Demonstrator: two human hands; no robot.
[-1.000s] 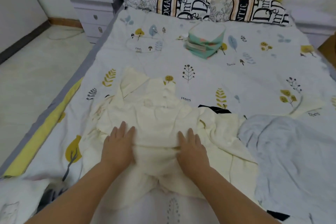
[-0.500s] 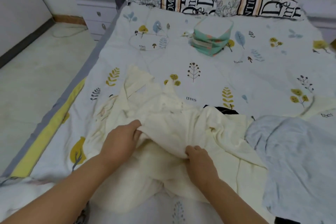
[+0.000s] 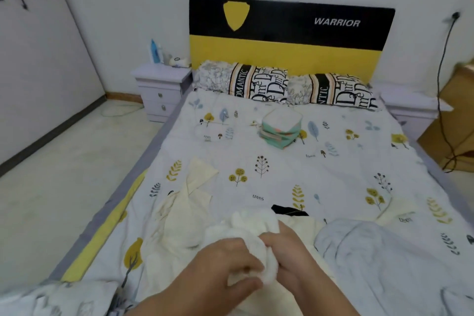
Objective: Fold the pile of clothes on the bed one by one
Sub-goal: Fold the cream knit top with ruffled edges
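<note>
A cream garment (image 3: 179, 223) lies crumpled at the near middle of the bed (image 3: 333, 177), one sleeve stretched toward the far left. My left hand (image 3: 223, 261) and my right hand (image 3: 289, 251) are close together above it, both gripping a bunched fold of its cream fabric lifted off the bed. A pale grey-blue garment (image 3: 379, 254) lies spread to the right. A black piece of clothing (image 3: 287, 210) peeks out beyond the cream one. A folded stack of teal and white clothes (image 3: 279, 131) sits toward the pillows.
Two patterned pillows (image 3: 259, 84) lean against the yellow and black headboard (image 3: 289, 41). A white nightstand (image 3: 160, 90) with bottles stands left of the bed, bare floor (image 3: 64, 174) beside it. A brown cabinet (image 3: 456, 120) and a hanging cable are at the right. More patterned fabric (image 3: 59, 300) lies near left.
My hands went from lying flat on the cream garment to gripping it, and have drawn together, bunching and lifting the fabric. The view has tilted up to take in the headboard.
</note>
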